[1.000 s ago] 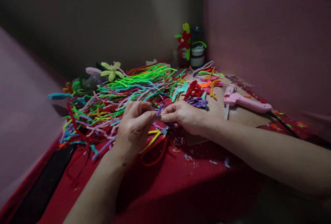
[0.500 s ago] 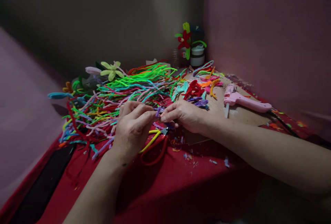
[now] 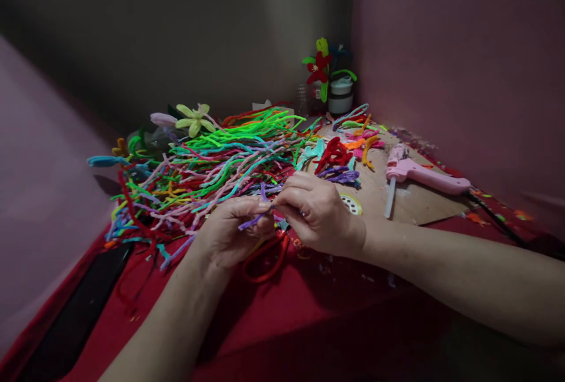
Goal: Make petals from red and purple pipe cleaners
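Between my two hands is a purple pipe cleaner [image 3: 253, 222], bent, with one end sticking up and another lying across the left fingers. My left hand [image 3: 236, 226] pinches it between thumb and fingers, palm turned partly up. From the right, the fingertips of my right hand [image 3: 315, 211] press together on the same pipe cleaner, and its far end is hidden behind them. Just below the hands lie scissors with a red handle [image 3: 265, 276], their blades mostly covered. Bent purple pipe cleaner loops [image 3: 342, 175] and red loops [image 3: 332, 155] lie beyond my right hand.
A heap of colourful pipe cleaners [image 3: 229, 158] spreads at the left and back. On the cardboard [image 3: 424, 208] rests a pink glue gun [image 3: 428, 176] with its cord trailing right. A black flat object [image 3: 79, 311] lies at left. Pipe cleaner flowers [image 3: 320, 67] stand by a jar [image 3: 341, 96].
My left hand has turned, its palm now more upward, and the purple pipe cleaner shows more. My right hand has rolled over and moved slightly lower, uncovering a yellow-rimmed white disc behind it.
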The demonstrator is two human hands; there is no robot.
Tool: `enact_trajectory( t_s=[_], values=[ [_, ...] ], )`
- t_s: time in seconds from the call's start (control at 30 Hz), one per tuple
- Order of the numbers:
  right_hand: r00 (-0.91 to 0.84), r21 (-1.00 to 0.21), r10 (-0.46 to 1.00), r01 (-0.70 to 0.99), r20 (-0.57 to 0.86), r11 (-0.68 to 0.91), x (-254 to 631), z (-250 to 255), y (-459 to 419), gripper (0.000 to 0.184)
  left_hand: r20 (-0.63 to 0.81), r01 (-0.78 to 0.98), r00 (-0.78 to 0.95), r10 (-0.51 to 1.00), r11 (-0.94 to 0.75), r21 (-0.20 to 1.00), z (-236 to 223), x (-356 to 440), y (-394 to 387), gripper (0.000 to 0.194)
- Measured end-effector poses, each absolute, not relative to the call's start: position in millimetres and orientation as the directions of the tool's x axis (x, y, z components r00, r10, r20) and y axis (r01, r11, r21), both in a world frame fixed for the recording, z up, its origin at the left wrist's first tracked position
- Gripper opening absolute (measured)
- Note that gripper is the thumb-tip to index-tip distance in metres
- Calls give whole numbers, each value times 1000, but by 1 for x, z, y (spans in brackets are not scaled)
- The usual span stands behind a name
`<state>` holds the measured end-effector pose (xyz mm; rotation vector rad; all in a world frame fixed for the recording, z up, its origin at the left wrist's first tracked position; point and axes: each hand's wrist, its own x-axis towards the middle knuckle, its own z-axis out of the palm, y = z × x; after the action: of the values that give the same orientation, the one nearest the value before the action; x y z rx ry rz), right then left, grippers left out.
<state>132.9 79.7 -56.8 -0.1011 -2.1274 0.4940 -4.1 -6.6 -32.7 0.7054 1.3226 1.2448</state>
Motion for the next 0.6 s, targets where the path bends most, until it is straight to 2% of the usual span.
enact_trajectory(
  t_s=[0.03,0.1,0.17,0.23,0.33,0.4,0.5,0.57,0.6],
  values=[
    [-565,-403,269,-126,780,906,133,-56,80,17,-316,-305,-162,935,257,917,-33,-4,-6,19],
    [-561,-525,364,-152,743,837,133,-53,80,15,-255,-274,-235,938,187,943,-31,-3,-7,15],
    [-600,-715,502,-176,623,676,133,-50,82,13,-100,-123,-394,914,55,991,-28,-1,-10,9],
    [-670,-876,595,-184,444,446,132,-48,84,10,106,92,-488,867,-70,993,-25,0,-14,8],
    [-757,-969,605,-193,248,156,131,-46,88,7,386,470,-410,827,-171,866,-24,0,-18,12],
    [-782,-976,589,-208,204,63,130,-46,89,7,502,666,-290,815,-204,717,-24,-1,-18,10],
    [-798,-979,568,-187,202,87,130,-46,89,7,588,807,-178,789,-224,546,-25,-4,-17,6],
    [-792,-967,561,-144,241,212,132,-46,87,8,572,837,-157,805,-198,509,-25,-5,-17,4],
    [-776,-943,562,-125,286,308,132,-47,85,8,525,828,-172,834,-167,536,-25,-5,-16,6]
  ],
)
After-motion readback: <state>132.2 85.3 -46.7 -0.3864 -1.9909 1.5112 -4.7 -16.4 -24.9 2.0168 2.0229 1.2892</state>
